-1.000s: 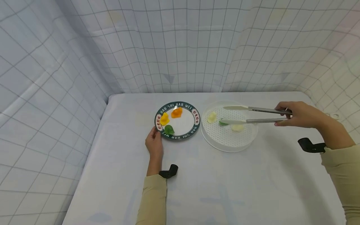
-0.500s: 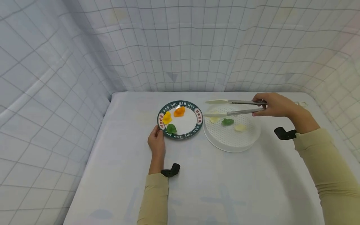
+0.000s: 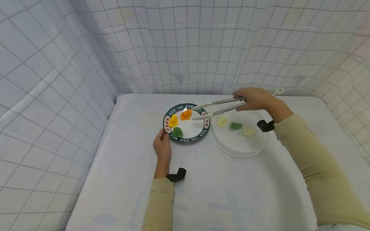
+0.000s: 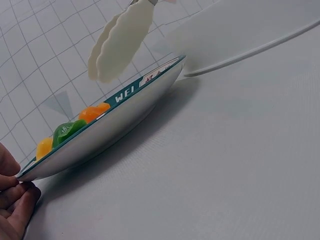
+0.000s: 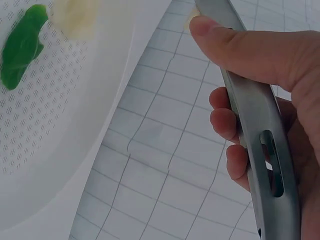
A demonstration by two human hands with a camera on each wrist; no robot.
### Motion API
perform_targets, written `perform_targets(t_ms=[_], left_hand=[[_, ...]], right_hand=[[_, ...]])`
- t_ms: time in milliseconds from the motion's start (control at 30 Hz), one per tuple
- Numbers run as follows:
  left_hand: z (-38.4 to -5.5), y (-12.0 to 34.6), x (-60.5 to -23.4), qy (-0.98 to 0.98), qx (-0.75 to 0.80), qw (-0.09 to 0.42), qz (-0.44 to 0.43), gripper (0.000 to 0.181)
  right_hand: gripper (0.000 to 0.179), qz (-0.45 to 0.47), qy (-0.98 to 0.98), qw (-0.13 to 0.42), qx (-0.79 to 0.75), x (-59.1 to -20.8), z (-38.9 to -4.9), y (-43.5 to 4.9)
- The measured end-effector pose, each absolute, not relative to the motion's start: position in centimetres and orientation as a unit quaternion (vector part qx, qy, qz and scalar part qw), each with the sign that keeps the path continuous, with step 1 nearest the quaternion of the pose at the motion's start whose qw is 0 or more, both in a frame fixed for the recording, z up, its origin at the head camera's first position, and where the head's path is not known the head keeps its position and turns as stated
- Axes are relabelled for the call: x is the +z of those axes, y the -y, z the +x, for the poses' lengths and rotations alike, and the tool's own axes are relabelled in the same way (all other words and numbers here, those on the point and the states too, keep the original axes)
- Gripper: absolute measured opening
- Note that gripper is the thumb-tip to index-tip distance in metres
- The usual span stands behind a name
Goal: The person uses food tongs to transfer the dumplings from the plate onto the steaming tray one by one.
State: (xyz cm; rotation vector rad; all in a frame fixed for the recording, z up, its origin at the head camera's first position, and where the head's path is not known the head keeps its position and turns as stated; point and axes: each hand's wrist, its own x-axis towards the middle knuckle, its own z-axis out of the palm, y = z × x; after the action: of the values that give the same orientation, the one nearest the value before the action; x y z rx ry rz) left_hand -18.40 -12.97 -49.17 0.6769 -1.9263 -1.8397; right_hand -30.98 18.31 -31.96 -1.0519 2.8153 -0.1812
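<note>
The left hand (image 3: 162,146) pinches, at eight o'clock, a green-rimmed plate (image 3: 191,129) bearing a yellow piece (image 3: 173,121) at nine, an orange piece (image 3: 186,115) at twelve and a green piece (image 3: 177,132) at seven, while the right hand (image 3: 254,98) holds tongs (image 3: 228,108) parted above it, a white perforated tray (image 3: 234,141) at three on the bench (image 3: 216,186).

Beyond the far and left edges of the white table (image 3: 208,183), I see gridded hangings (image 3: 185,48), probably cloth, softly lit.
</note>
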Motion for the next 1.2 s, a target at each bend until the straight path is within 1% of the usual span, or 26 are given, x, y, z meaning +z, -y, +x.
perform_targets(t_ms=[200,400,600,1000,1200], left_hand=[[-18.4,13.2,-49.4,0.687,-0.659,0.198,0.234,0.04],[-18.5,13.2,-49.6,0.687,-0.659,0.199,0.232,0.04],[-18.6,13.1,-49.6,0.687,-0.657,0.197,0.239,0.04],[-18.9,13.1,-49.4,0.685,-0.661,0.195,0.236,0.04],[-19.1,13.2,-49.5,0.688,-0.657,0.198,0.237,0.04]], right_hand=[[0.038,-0.348,-0.934,0.065,-0.038,-32.3,-31.5,-15.7],[0.039,-0.346,-0.935,0.072,-0.025,-32.8,-32.2,-14.1],[0.035,-0.352,-0.932,0.086,-0.02,-32.6,-32.9,-13.2],[0.039,-0.346,-0.929,0.128,0.035,-30.1,-33.5,-11.3],[0.036,-0.343,-0.93,0.132,0.028,-30.6,-33.7,-11.4]])
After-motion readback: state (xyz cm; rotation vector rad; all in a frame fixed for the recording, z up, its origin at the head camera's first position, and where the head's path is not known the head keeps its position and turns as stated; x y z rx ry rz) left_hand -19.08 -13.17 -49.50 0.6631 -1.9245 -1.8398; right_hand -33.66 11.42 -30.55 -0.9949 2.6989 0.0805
